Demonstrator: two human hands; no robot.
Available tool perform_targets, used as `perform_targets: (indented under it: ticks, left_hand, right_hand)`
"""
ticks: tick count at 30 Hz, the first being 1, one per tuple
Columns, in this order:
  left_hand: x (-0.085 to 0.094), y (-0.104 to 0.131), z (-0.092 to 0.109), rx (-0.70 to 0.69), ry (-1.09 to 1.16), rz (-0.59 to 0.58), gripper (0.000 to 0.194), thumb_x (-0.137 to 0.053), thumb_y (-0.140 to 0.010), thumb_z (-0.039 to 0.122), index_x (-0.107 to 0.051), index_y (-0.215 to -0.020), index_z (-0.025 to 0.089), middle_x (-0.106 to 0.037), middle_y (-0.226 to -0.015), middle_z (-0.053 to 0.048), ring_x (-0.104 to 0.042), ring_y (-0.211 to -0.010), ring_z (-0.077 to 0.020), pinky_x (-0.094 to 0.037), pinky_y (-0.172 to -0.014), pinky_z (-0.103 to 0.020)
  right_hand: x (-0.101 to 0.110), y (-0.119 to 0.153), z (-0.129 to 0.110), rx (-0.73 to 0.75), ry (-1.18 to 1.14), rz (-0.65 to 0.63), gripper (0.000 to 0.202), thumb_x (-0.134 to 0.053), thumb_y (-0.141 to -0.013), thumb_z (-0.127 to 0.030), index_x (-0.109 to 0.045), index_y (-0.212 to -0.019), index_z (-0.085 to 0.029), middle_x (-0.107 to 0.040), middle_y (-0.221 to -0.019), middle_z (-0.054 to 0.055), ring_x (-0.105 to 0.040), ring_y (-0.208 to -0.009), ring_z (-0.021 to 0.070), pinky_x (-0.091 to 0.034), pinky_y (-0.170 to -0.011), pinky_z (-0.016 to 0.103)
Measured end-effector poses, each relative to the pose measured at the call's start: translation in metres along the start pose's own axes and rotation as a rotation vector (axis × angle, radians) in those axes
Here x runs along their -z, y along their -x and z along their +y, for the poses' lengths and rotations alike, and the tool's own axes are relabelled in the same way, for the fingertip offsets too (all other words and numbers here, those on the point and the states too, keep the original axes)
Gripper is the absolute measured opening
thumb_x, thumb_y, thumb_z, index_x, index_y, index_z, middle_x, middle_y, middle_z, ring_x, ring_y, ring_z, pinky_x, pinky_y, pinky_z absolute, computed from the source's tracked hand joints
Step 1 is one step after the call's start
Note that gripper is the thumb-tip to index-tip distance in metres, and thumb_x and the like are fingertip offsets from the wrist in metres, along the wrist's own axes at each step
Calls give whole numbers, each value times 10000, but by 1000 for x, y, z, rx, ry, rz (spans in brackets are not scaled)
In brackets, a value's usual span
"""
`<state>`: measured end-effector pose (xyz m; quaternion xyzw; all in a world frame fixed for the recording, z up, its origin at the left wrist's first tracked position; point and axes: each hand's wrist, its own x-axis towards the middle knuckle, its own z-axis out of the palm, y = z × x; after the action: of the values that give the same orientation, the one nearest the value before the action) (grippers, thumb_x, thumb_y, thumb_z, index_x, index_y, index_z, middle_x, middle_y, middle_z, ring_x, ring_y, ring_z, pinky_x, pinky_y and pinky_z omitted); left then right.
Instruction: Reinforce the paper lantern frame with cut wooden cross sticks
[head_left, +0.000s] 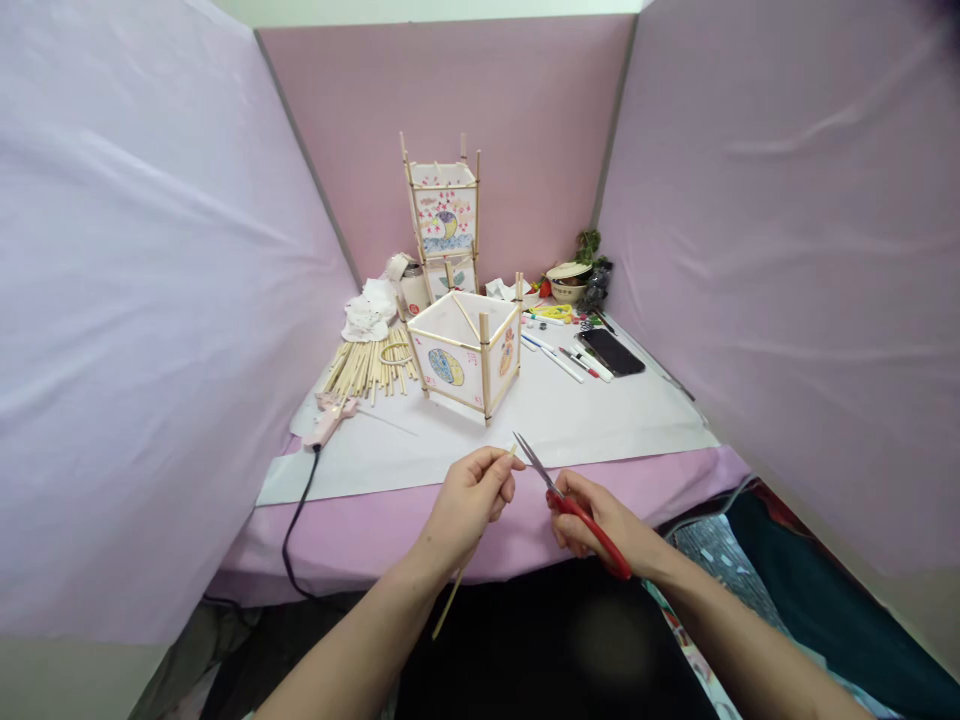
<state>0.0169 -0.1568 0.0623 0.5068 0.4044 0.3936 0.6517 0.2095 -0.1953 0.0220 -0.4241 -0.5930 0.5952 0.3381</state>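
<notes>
The left hand point(472, 488) is closed, with thumb and forefinger pinching a thin pale stick point(448, 605); its longer end comes out below the wrist, between six and seven o'clock. The right hand point(592, 515) is curled around the red handles of the scissors point(596, 532) – their blades point to eleven o'clock, slightly parted, close to the upper tip of the stick (whether they touch it, I cannot tell). Both hands are in front of the near edge of the worktop point(637, 425).

Seen from the hands, a paper lantern point(448, 370) with painted sides stands upright at eleven o'clock, and a taller lantern point(448, 215) rises behind it. At ten o'clock lie a pink glue gun point(328, 424) and many wooden sticks point(364, 368) – at one o'clock, a black phone point(611, 352).
</notes>
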Motion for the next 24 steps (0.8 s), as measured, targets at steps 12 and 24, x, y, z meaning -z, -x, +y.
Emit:
perform_targets:
  ticks: [12, 24]
  left_hand:
    - [6, 9, -6, 67, 149, -11, 276, -597, -840, 392, -592, -892, 122, -471, -557, 51, -230, -400, -19, -108, -414, -210]
    - [10, 13, -10, 102, 119, -50, 269, -549, -868, 386, -582, -888, 120, -459, -545, 61, -195, -381, -15, -84, -402, -212]
  right_hand:
    - [-8, 5, -7, 2, 62, -9, 300, -565, -857, -414, -523, -1021, -165, -625, -984, 85, -549, -826, 178, -427, -718, 293]
    - [-14, -1, -23, -123, 372, 73, 251, -660, -754, -362, -552, -901, -189, -507, -706, -38, -430, -620, 117, -365, -590, 245]
